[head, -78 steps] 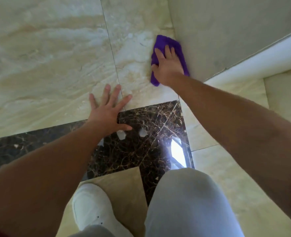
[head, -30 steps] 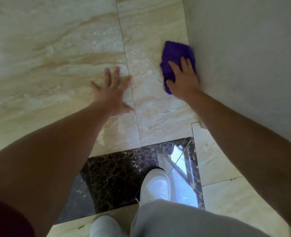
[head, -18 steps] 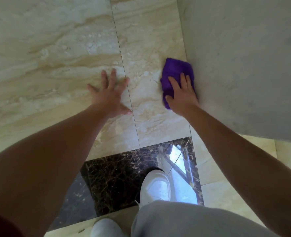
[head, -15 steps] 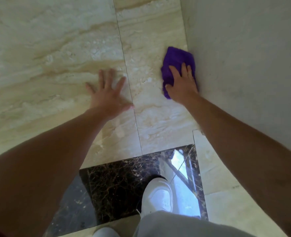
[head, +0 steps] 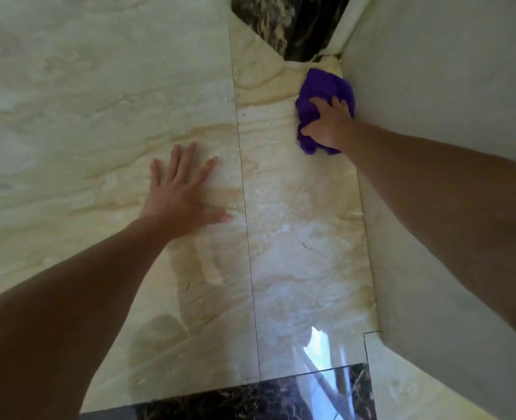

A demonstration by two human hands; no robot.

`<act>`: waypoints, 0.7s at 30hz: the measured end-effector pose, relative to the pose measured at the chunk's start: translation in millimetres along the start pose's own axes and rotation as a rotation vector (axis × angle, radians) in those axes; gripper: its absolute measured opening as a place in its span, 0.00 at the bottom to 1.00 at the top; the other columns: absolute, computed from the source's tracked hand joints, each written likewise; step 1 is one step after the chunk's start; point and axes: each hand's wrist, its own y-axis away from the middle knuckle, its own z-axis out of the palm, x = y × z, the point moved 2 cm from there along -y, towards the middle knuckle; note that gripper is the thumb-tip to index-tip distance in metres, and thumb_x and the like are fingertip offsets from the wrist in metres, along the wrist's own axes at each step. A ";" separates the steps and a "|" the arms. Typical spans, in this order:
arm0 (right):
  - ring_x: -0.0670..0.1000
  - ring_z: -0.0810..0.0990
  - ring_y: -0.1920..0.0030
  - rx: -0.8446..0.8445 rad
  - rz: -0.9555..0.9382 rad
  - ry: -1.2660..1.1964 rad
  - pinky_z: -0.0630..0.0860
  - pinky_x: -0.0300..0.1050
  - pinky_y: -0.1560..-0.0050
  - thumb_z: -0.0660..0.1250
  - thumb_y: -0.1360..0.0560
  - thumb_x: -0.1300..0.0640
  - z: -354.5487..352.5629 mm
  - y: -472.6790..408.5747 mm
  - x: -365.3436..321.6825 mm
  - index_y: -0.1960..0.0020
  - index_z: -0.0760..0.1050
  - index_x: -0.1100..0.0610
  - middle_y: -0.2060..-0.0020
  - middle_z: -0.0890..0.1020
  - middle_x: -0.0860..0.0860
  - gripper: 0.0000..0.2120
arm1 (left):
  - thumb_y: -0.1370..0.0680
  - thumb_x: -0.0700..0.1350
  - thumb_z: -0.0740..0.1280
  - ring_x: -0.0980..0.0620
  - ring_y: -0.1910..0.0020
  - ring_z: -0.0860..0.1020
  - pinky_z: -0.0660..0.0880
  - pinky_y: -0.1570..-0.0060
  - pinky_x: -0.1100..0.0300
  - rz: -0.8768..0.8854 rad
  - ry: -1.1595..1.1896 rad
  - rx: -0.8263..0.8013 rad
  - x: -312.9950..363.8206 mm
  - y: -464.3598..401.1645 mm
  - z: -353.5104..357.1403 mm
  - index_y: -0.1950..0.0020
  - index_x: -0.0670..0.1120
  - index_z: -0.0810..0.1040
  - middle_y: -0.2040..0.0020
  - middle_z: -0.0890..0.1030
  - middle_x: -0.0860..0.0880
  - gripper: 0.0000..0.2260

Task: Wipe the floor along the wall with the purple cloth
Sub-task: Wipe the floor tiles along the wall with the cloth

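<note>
The purple cloth (head: 320, 89) lies bunched on the cream marble floor (head: 296, 222), tight against the foot of the grey wall (head: 447, 86) and close to the far corner. My right hand (head: 328, 122) presses down on the cloth and grips its near part, fingers curled into the fabric. My left hand (head: 181, 195) lies flat on the floor to the left, fingers spread, holding nothing.
A dark veined marble strip (head: 299, 22) runs at the far corner beside a white baseboard (head: 350, 19). Another dark strip (head: 250, 401) crosses the near floor. A tile joint (head: 244, 207) runs between my hands. The wall turns a corner at lower right (head: 378, 334).
My right hand has pushed the cloth farther along the wall, up to the far corner. My view has shifted forward, so my shoe and knee have dropped out of sight. My left hand moved forward too.
</note>
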 end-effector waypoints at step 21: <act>0.61 0.61 0.23 0.402 -0.147 -0.081 0.60 0.51 0.24 0.68 0.25 0.48 -9.8 -38.8 -19.1 0.26 0.69 0.48 0.23 0.62 0.59 0.28 | 0.23 0.75 0.47 0.41 0.17 0.43 0.45 0.24 0.29 -0.101 -0.019 0.314 -25.3 -82.5 -5.3 0.18 0.59 0.52 0.16 0.47 0.44 0.37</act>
